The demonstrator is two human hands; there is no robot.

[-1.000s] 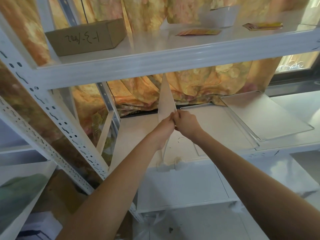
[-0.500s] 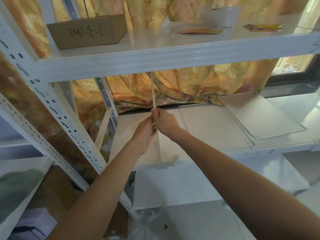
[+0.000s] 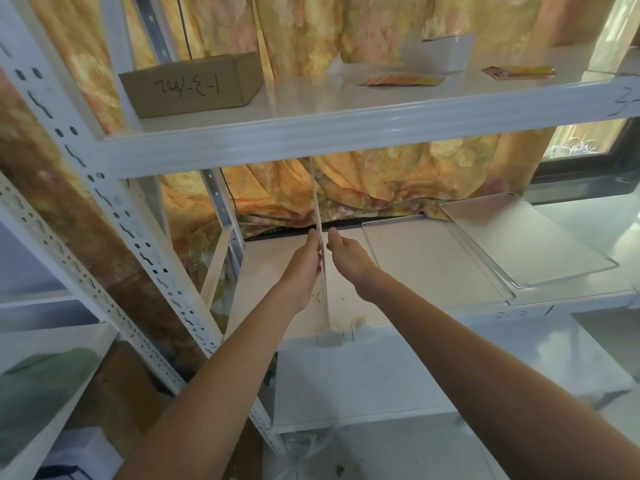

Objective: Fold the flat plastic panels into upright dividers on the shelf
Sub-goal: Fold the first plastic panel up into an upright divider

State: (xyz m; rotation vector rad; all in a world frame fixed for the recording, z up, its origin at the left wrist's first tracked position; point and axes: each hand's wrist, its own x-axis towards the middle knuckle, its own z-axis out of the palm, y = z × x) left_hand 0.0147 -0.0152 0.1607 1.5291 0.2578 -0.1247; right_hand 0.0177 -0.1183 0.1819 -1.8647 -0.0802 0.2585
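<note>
Centre frame, the left hand (image 3: 304, 268) presses straight fingers against an upright panel (image 3: 318, 209) standing edge-on on the shelf (image 3: 266, 275), the right hand (image 3: 346, 254) loose and empty just beside it; next, probably, raising the flat panels (image 3: 433, 261) lying at right.

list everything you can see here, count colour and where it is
shelf: 1, white metal, fills the view
upright panel: 1, whitish, seen edge-on, standing on the middle level between the hands
flat panels: 2, clear, lying on the middle level, right
box: 1, brown cardboard, top level, left
tub: 1, white, top level, back right
packets: 2, orange-yellow, flat on the top level, right
curtain: 1, orange floral, behind the shelf
left hand: 1, fingers straight against the panel's left face
right hand: 1, just right of the panel; contact unclear
</note>
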